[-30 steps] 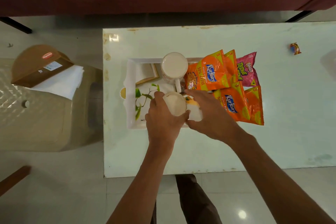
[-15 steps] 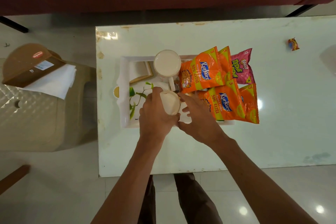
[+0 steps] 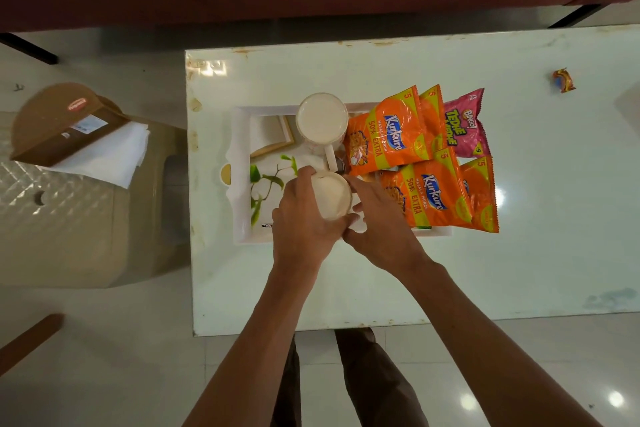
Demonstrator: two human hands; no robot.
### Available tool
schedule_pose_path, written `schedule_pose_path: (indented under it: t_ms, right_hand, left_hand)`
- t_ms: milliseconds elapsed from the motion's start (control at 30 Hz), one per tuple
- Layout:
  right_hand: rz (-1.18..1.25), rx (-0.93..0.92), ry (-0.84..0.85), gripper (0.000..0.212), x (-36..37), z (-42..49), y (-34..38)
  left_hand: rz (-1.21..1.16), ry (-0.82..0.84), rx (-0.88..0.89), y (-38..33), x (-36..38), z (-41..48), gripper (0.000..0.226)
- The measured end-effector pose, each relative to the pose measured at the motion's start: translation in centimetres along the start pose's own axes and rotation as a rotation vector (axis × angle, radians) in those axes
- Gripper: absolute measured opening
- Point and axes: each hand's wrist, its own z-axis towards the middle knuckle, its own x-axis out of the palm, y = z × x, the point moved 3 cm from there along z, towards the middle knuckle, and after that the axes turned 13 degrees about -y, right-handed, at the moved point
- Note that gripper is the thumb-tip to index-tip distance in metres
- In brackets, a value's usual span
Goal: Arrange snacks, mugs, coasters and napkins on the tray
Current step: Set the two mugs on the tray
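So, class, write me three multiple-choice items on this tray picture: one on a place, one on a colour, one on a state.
1. Where do the napkins lie?
A. on the tray
B. on the chair left of the table
C. under the far mug

2. What colour is the one packet that is not orange?
A. pink
B. blue
C. green

3. How is the near mug held?
A. by no hand
B. left hand around it, right hand beside it
C. by the right hand alone

Key: 1 B, the white stack sits off the table under a brown box. 2 A, it lies at the far right of the pile. 3 B, left fingers wrap it.
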Motion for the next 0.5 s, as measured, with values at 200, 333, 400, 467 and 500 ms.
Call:
schedule_pose_path:
  t_ms: [200,333,400,467,500]
  right_hand:
    - [0.030,0.010,0.066,0.078,-0.2,0.0,-0.2]
    - [0.012,-0.017,0.111,0.076,-0.4,0.7,-0.4]
    - [0.003,-0.016,0.122,0.073,-0.7,1.2,-0.5]
    - [-0.016,-0.034,0.132,0.071,-1.1,1.5,-0.6]
    - [-0.024,-0.042,0.139,0.071,-1.3,1.7,-0.6]
  left_hand:
    - [-0.106,-0.024,0.004,1.1,-1.0,1.0,0.049]
    - [-0.153,-0.051,-0.044,1.7,-1.2,0.5,0.038]
    - [-0.171,-0.047,-0.042,1.8,-1.1,0.0,0.036]
    - [-0.184,-0.047,-0.036,1.8,-0.9,-0.3,0.035]
    - [-0.189,-0.049,-0.033,1.8,-0.8,-0.4,0.034]
